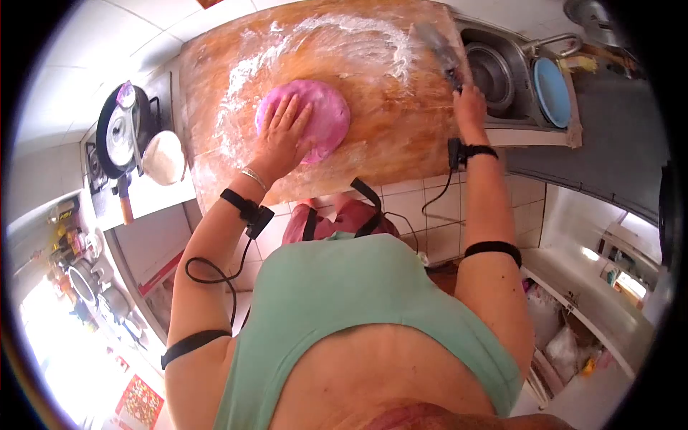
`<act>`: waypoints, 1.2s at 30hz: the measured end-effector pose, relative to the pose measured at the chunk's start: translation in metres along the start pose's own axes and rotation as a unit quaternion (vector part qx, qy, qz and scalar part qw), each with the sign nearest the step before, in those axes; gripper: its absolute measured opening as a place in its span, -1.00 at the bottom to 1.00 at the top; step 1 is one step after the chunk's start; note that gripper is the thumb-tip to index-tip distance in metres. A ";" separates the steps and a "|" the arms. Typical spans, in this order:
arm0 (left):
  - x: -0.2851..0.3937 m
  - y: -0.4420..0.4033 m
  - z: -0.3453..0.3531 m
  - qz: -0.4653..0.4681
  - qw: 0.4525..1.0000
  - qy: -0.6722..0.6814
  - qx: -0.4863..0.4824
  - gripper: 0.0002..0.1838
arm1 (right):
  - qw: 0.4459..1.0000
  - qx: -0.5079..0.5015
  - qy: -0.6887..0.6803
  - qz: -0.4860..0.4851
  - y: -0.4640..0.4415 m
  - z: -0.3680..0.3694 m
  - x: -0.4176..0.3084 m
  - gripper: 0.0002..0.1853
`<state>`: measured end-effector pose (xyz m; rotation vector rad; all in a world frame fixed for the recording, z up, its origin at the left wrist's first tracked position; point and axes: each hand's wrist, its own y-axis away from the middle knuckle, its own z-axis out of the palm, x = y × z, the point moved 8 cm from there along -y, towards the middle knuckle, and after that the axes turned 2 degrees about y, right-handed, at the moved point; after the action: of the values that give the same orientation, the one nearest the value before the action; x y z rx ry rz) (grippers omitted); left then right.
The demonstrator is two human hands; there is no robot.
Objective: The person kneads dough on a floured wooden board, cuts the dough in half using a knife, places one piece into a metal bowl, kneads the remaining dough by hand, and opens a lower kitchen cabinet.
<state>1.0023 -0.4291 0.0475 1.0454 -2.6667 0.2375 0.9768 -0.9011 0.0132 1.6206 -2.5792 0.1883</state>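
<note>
A round, flat piece of pink dough [328,118] lies on a wooden board [387,150] dusted with white flour. My left hand [282,137] rests flat on the dough's left part, fingers spread. At the board's right edge, my right hand [469,107] is closed around the dark handle of a tool with a broad, grey blade [434,41]. The blade is blurred and points up and to the left over the board's top right corner, so its exact shape and whether it touches the board cannot be made out.
To the right is a sink with a metal bowl [489,77], a faucet [555,44] and a blue basin [551,93]. On the left, a black pan [111,147] sits on the stove beside a pale bowl [164,158]. Cables hang from both wrist straps.
</note>
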 end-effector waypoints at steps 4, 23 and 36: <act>-0.001 0.018 0.008 -0.026 0.999 -0.033 0.019 -0.20 | 0.983 0.131 -0.087 -0.091 -0.039 -0.008 -0.051 -0.58; -0.224 0.279 -0.017 -0.612 0.664 0.116 0.415 -0.15 | 0.819 -0.091 -0.508 -0.250 0.024 -0.038 -0.221 -0.82; -0.320 0.299 0.021 -0.561 0.508 0.570 0.321 -0.58 | 0.793 -0.075 -0.504 -0.332 0.129 -0.120 -0.373 -0.87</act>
<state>1.0190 -0.0112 -0.0858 1.6641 -0.3892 1.1202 1.0230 -0.4952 0.0717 2.9457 -2.1035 -1.2004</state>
